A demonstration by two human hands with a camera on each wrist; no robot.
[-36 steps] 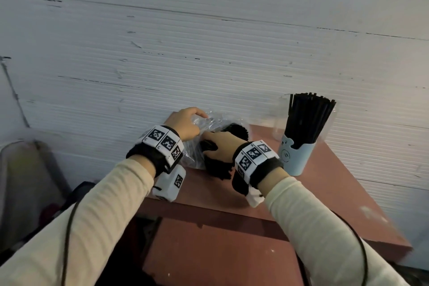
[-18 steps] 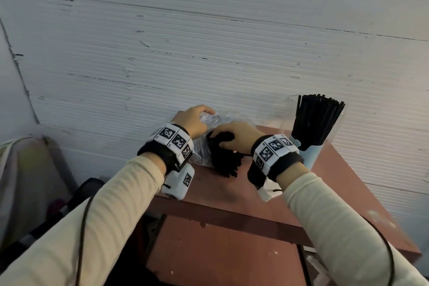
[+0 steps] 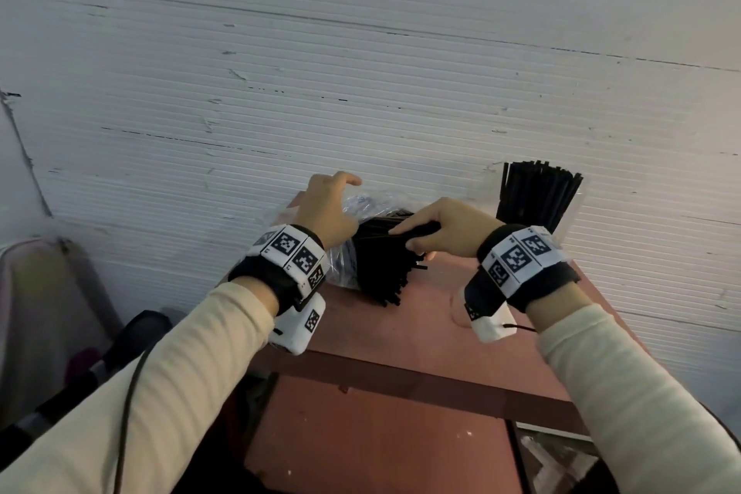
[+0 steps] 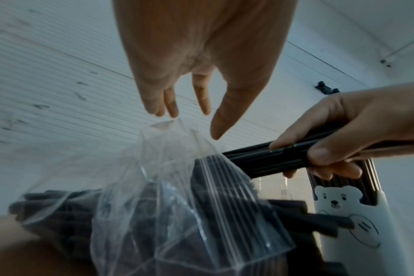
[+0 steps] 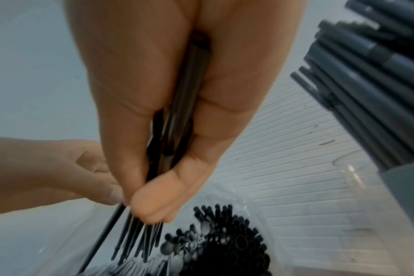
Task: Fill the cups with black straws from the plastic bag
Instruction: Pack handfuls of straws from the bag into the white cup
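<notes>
Between my right hand's [image 3: 441,227] fingers sits a pulled bundle of thin black plastic straws [image 4: 267,160]; my left hand [image 3: 326,209] pinches the crinkled clear plastic bag [image 4: 177,196]; next, the straw-filled bear-printed pale cup [image 4: 350,214] beside my grip.

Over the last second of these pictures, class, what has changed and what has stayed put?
The right hand, earlier buried in the clear plastic bag, now grips a small bundle of thin black straws and has drawn it partly out, toward the right. The left hand still holds the bag's edge. The bear-printed cup full of black straws has not moved on the reddish table.
</notes>
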